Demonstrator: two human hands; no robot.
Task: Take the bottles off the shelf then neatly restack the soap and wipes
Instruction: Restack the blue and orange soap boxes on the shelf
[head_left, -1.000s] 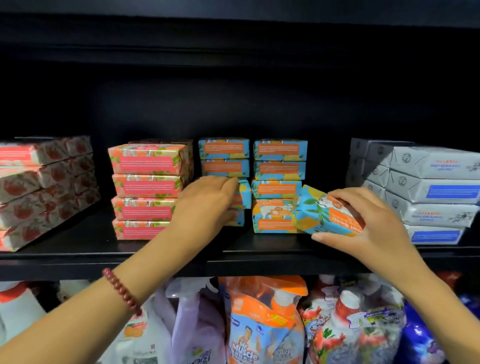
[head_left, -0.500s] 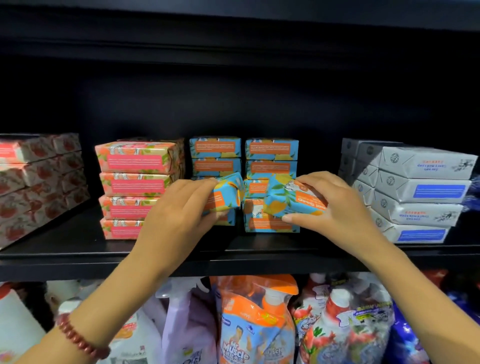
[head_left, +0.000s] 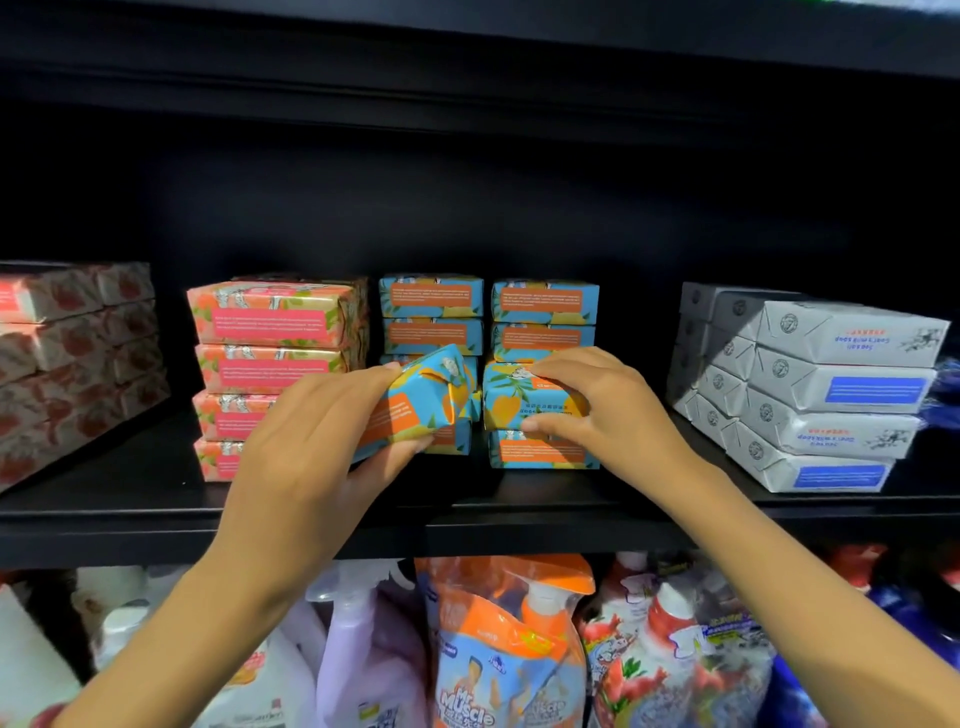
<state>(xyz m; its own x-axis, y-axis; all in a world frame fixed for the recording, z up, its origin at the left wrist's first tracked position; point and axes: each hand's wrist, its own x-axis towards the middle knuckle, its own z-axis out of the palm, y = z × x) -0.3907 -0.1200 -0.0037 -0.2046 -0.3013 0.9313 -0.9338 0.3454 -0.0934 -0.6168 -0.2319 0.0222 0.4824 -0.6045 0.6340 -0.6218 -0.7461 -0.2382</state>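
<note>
Left hand (head_left: 311, 441) grips tilted soap bar (head_left: 415, 405), right hand (head_left: 608, 410) pinches stacked soap bar (head_left: 524, 402).

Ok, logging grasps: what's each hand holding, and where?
Left hand grips a tilted blue soap bar, fingers on top, thumb beneath; right hand holds a second blue bar likewise.

Eight blue soap bars (head_left: 431, 296) show at centre; four pink soap bars (head_left: 270, 317) face front at nine o'clock; four grey packs (head_left: 841, 387) at three, more behind; bottles (head_left: 353, 649) at six, uncountable.
</note>
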